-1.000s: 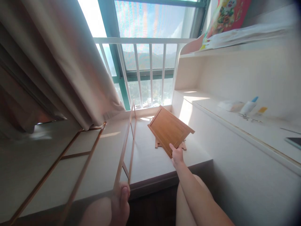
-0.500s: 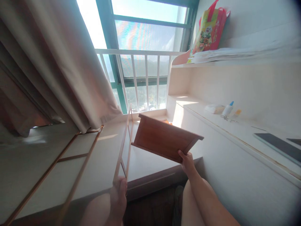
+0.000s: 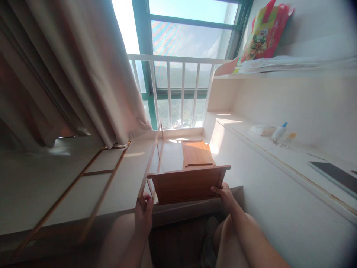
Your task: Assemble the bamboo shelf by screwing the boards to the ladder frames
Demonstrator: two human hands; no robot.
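My left hand (image 3: 144, 208) is closed around the near end of a narrow wooden frame (image 3: 152, 158) that stands on edge on the white ledge. In my right hand (image 3: 223, 195) is a brown wooden panel (image 3: 188, 185), pinched at its lower right corner with the thumb on its face. The panel is held on a slant above the ledge's front edge, and its left end meets the frame in view; whether they touch or only overlap I cannot tell. Behind it, a second wooden panel (image 3: 197, 153) lies on the ledge in sunlight.
Another wooden frame (image 3: 97, 173) lies on the ledge at left, below a curtain (image 3: 92, 74). A white railing (image 3: 182, 89) guards the window. On the right counter are a glue-like bottle (image 3: 279, 131) and a dark flat device (image 3: 334, 178). A red bag (image 3: 264, 33) stands on the shelf.
The held panel has swung down and left, levelling out with its left end now at the frame. The second panel behind has come into view. The view has shifted slightly left.
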